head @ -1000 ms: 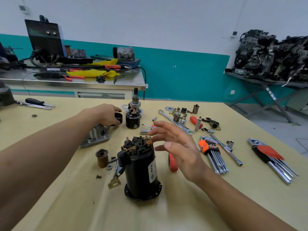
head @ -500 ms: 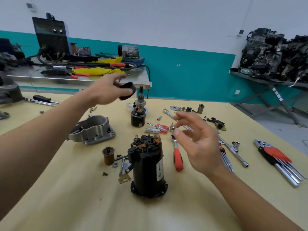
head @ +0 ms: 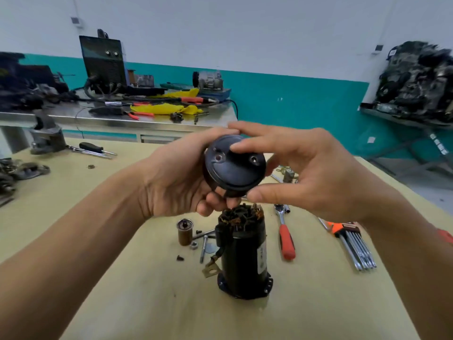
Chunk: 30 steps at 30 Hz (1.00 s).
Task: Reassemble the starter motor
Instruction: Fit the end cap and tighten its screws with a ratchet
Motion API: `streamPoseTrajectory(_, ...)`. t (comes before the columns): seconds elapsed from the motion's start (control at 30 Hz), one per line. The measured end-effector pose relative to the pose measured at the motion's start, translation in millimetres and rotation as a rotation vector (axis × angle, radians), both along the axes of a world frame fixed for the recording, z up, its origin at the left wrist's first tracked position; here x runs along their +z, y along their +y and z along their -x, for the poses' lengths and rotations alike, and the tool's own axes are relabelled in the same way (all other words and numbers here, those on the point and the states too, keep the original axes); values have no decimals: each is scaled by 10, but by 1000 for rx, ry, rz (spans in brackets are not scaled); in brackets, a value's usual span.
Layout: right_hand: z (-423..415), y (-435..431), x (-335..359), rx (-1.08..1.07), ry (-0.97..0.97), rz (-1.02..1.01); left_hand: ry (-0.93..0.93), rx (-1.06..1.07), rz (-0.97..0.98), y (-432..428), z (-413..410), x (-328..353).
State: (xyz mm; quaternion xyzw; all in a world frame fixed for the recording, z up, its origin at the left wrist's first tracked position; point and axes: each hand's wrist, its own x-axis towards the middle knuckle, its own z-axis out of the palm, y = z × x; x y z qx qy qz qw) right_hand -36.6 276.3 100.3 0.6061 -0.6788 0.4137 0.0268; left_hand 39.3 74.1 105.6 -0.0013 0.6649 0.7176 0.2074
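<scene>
Behind the end cap [head: 234, 163], the left hand's [head: 171, 177] fingers are partly hidden.

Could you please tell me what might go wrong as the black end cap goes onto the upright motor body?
1. Coppery wiring sticks up atop the motor body; the end cap, gripped above it by the left hand and right hand, could pinch it if lowered askew.
2. The motor body stands unheld; an off-centre push might tip it.
3. The loose screw and nut near its base could scatter.
</scene>
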Motion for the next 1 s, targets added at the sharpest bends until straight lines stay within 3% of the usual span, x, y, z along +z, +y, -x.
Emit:
streamPoseTrajectory(0.13, 38, -64, -233, -30, -121, 188, 39, 89, -11, 17, 28, -60)
streamPoseTrajectory(0.27, 61, -65, -359, -99, -90, 292, 145, 272, 15, 144, 0, -118)
streamPoseTrajectory(0.43, 13, -94, -498, -133, -351, 390, 586, 473, 457, 59, -97, -236)
streamPoseTrajectory(0.53, -28, -76, -583, -172, -355, 375, 750, 351, 598, -76, -238, -383)
streamPoseTrajectory(0.6, -50, -63, -621, -182, -323, 346, 693, 230, 662, -70, -343, -548)
streamPoseTrajectory(0.7, -51, -67, -664, -209, -318, 301, 574, 237, 692, 97, -414, -791)
streamPoseTrajectory(0.83, -35, -81, -732, -209, -339, 202, 551, 347, 500, 275, -314, -955)
streamPoseTrajectory(1.0, -16, -93, -772, -209, -347, 16, 493, 270, 349, 248, -230, -952)
